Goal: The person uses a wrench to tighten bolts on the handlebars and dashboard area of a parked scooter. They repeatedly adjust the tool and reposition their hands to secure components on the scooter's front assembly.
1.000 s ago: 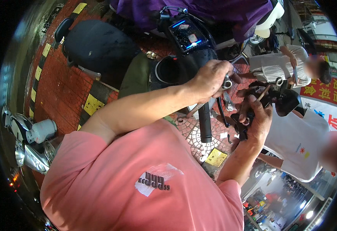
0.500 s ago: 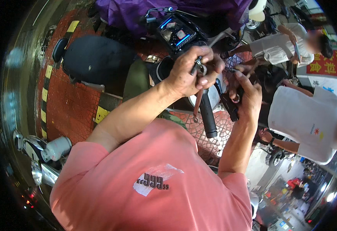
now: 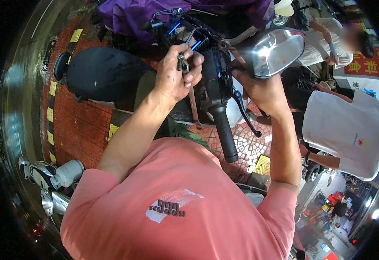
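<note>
My left hand (image 3: 174,73) is closed around several metal tools above the scooter's handlebar. A bent hex key (image 3: 192,35) sticks up from it, and a flat spanner (image 3: 194,106) hangs below. A small ring-shaped metal end (image 3: 185,66) shows between the fingers. My right hand (image 3: 261,92) is curled at the base of a rear-view mirror (image 3: 280,51), its fingers partly hidden. The mirror's glass catches a bright light. Between my hands are the switch housing (image 3: 213,73), the black rubber grip (image 3: 225,134) and the brake lever (image 3: 246,115).
A black scooter seat (image 3: 105,73) lies to the left, a purple cover (image 3: 128,17) at the far side. Two people stand at the right, one in a white shirt (image 3: 341,130). Lower left, a grey gas cylinder (image 3: 68,173) sits on another scooter.
The rear-view mirror has come into view at my right hand, which has turned and shifted slightly left. My left hand has moved left, away from the grip, with the tools still in it.
</note>
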### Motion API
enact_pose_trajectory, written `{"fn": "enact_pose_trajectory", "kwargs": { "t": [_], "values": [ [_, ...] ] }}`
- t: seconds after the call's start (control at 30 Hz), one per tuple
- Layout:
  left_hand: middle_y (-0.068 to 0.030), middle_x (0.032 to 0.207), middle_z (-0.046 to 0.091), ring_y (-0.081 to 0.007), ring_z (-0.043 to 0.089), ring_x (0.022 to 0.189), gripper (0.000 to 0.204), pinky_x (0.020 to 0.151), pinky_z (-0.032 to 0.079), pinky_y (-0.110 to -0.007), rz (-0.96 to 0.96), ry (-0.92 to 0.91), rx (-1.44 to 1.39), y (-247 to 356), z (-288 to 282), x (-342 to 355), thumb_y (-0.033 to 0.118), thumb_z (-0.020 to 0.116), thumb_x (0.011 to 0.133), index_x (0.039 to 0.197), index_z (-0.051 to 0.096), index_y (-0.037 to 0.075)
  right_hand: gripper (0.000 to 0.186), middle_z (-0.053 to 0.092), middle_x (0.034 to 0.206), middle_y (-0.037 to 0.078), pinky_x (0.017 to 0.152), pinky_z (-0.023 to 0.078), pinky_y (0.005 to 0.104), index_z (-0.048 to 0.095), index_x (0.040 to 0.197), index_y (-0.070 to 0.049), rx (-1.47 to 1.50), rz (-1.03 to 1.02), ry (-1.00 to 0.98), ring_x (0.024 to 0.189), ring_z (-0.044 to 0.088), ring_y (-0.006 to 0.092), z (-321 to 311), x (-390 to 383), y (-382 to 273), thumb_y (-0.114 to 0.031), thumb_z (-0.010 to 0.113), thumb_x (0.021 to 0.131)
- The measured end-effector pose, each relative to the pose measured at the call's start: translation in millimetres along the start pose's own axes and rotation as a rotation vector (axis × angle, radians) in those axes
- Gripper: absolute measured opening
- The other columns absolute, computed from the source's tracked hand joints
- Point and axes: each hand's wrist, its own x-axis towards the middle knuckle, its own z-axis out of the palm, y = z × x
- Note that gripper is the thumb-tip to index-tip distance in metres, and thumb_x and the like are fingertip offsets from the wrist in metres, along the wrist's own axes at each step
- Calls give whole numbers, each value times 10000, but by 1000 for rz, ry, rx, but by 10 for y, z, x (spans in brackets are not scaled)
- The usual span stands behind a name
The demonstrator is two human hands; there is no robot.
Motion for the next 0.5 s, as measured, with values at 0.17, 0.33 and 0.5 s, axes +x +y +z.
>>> {"fn": "enact_pose_trajectory", "kwargs": {
  "t": [0.17, 0.33, 0.5],
  "values": [
    [-149, 853, 667, -134, 446, 444, 278, 413, 310, -279, 39, 27, 59, -15, 11, 33, 329, 529, 1055, 863, 478, 135, 373, 764, 1113, 169, 899, 578, 438, 739, 1242, -67, -312, -312, -37, 1015, 741, 341, 17, 174, 81, -81, 791, 872],
    [-160, 845, 679, -143, 442, 427, 288, 401, 317, -282, 58, 45, 79, -31, -43, 69, 333, 528, 1058, 872, 497, 115, 351, 766, 1148, 135, 906, 582, 441, 746, 1242, -83, -219, -349, -97, 1014, 742, 313, 9, 270, -24, -70, 763, 891],
    [-171, 855, 676, -141, 454, 432, 302, 400, 323, -283, 75, 27, 80, -20, -54, 55, 336, 533, 1059, 870, 507, 102, 345, 746, 1071, 142, 890, 563, 408, 727, 1211, -17, -247, -310, -177, 953, 703, 300, -41, 268, -33, -46, 795, 875]
  ]
}}
